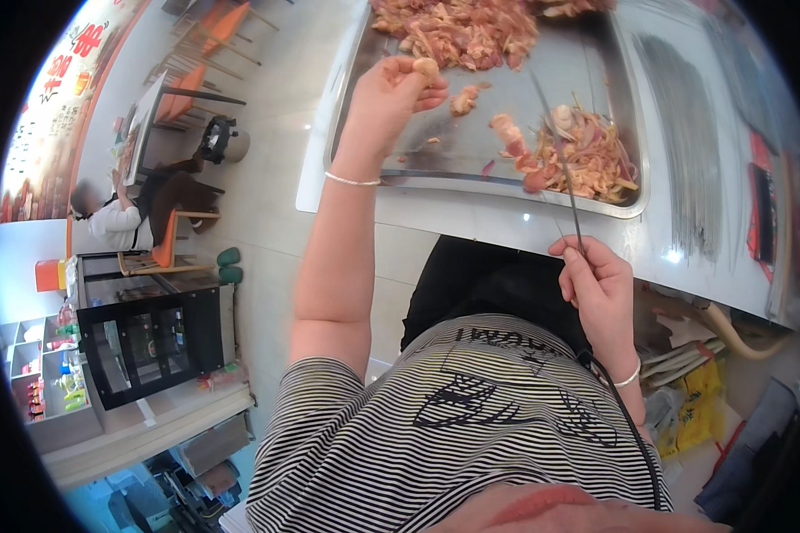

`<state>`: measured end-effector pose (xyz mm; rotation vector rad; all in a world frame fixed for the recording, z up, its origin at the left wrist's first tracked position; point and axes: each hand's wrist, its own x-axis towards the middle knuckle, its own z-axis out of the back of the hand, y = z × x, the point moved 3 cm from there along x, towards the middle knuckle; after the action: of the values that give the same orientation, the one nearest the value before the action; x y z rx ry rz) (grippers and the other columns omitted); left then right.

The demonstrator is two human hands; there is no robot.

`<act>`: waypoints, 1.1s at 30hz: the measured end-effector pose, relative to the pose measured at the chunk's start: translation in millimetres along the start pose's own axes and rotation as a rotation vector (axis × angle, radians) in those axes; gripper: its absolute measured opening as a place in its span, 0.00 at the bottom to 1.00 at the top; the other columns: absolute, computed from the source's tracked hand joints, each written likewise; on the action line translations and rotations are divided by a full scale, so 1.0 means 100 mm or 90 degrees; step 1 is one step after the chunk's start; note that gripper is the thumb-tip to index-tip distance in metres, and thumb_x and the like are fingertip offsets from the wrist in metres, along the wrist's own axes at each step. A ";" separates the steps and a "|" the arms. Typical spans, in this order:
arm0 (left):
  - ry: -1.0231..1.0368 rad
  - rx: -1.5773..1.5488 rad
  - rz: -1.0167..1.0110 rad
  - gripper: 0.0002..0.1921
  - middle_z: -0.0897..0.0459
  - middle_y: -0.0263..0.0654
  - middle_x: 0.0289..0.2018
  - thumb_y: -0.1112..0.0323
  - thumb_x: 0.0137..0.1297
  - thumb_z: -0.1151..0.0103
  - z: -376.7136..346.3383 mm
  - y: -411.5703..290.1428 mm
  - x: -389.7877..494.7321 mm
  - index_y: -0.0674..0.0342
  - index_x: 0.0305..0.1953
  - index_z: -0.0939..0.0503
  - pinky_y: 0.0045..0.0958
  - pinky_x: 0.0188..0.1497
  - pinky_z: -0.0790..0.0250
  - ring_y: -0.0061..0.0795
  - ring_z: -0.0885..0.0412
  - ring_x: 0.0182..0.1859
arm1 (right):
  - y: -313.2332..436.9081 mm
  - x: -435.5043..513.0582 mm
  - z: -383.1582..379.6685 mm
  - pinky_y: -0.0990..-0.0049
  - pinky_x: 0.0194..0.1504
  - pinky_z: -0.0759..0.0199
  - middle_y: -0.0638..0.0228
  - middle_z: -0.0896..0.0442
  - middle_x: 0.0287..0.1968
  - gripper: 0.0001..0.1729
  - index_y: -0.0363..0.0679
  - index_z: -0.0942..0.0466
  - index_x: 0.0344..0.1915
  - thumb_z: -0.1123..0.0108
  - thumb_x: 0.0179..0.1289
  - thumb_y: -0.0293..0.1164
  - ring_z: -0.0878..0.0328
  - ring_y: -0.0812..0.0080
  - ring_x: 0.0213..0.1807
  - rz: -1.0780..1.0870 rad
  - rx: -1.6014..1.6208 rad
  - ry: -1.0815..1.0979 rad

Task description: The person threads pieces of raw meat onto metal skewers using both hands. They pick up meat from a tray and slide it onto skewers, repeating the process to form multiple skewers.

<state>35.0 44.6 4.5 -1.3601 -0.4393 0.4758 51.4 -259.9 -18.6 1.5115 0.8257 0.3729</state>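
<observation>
My left hand [400, 93] pinches a small piece of raw meat [427, 69] above a shallow metal tray [440, 148]. Between the thumb and fingers of my right hand [597, 276] are thin metal skewers [569, 183], near the table's front edge. Pieces of raw meat [512, 136] appear threaded on one of them; the others look bare. A large heap of raw meat pieces [467, 30] fills the tray's far side. One loose piece [465, 101] lies just right of my left hand. Sliced onion mixed with meat [597, 153] sits in the near right corner.
Many bare metal skewers [687, 146] lie on the white table [647, 256] right of the tray. Bags [697, 406] are under the table. To the left are a seated person [123, 216], orange chairs [167, 243], a waste bin [230, 143] and a dark-framed glass cabinet [150, 340].
</observation>
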 end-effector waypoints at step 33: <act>0.027 0.786 -0.190 0.07 0.18 0.44 0.27 0.67 0.58 0.41 0.05 0.11 0.28 0.62 0.36 0.17 0.41 0.38 0.28 0.43 0.19 0.34 | -0.06 -0.06 0.02 0.87 0.23 0.43 0.76 0.26 0.25 0.09 0.30 0.23 0.40 0.50 0.69 0.24 0.37 0.89 0.21 0.003 -0.004 0.006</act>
<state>54.8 65.5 -4.7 -0.1063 -0.2168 0.3530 47.5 -265.7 -22.9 1.5070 0.8279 0.3859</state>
